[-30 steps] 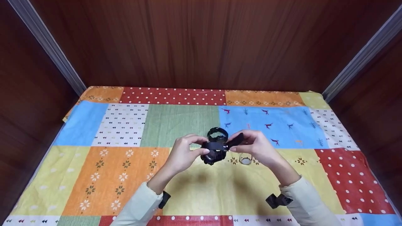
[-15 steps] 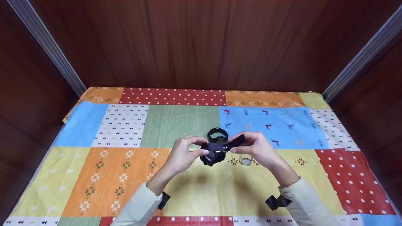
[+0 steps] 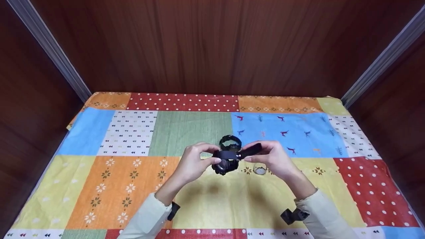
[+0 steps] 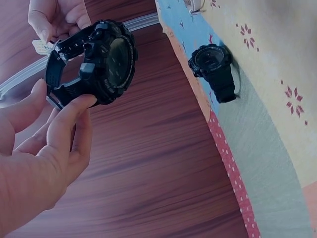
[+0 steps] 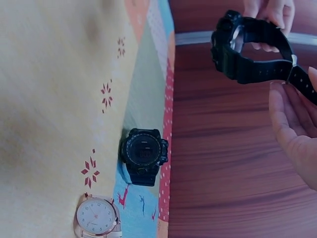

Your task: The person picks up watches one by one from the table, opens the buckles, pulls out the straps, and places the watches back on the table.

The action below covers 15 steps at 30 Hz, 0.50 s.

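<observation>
Over the yellow part of the cloth, both hands hold a chunky black wristwatch (image 4: 116,62) in the air, its strap looped. My left hand (image 3: 196,162) pinches one side of the strap between thumb and fingers. On the other side, my right hand (image 3: 274,157) pinches the loose strap end (image 3: 251,151), which sticks out past the metal buckle (image 5: 294,60). Just beyond the held watch, a second black digital watch (image 5: 144,153) sits on the cloth. A watch with a round white dial (image 5: 96,216) lies on the cloth near the right hand.
A patchwork cloth (image 3: 192,129) covers the table. Dark wood panels (image 3: 212,46) stand behind it and at both sides, with grey metal strips (image 3: 382,56) at the corners. Black devices (image 3: 294,215) are strapped to both wrists.
The strap end in my right hand has tilted lower and outward to the right, and that hand has dropped slightly. My left hand has stayed almost still.
</observation>
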{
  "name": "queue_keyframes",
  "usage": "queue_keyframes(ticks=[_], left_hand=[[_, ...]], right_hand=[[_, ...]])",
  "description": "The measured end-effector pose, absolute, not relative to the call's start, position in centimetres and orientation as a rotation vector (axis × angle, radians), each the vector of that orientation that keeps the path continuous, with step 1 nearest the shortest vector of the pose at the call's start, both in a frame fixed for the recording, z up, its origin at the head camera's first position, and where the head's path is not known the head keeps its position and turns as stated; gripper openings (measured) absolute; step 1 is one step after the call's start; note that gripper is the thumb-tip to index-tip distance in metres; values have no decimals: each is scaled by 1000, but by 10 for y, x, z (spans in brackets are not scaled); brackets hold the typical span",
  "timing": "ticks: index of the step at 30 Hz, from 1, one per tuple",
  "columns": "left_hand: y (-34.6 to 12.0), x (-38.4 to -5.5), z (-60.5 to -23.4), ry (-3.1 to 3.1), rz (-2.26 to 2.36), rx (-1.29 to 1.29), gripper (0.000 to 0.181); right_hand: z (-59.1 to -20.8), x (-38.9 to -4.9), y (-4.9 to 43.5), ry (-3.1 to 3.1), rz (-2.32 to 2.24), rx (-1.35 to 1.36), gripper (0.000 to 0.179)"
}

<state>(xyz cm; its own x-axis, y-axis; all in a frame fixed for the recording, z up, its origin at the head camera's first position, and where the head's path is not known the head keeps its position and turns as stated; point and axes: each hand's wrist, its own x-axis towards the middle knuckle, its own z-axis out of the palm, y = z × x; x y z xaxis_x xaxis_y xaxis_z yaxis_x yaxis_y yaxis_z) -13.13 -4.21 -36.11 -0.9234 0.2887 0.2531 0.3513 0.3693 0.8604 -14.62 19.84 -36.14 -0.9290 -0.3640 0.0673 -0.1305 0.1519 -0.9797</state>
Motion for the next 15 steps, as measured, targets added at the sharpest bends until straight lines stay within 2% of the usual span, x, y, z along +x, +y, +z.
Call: queue_keyframes(ticks=[9,15], left_hand=[[-35,-133,-358,-2566,-1630,-588,27],[-25,-135,-360,-2517,-1590,-685,17]], right_hand=[[-362,-146,194,2319,-1889,-434,31],[-363,-145,191,2318,-1902,-425,31]])
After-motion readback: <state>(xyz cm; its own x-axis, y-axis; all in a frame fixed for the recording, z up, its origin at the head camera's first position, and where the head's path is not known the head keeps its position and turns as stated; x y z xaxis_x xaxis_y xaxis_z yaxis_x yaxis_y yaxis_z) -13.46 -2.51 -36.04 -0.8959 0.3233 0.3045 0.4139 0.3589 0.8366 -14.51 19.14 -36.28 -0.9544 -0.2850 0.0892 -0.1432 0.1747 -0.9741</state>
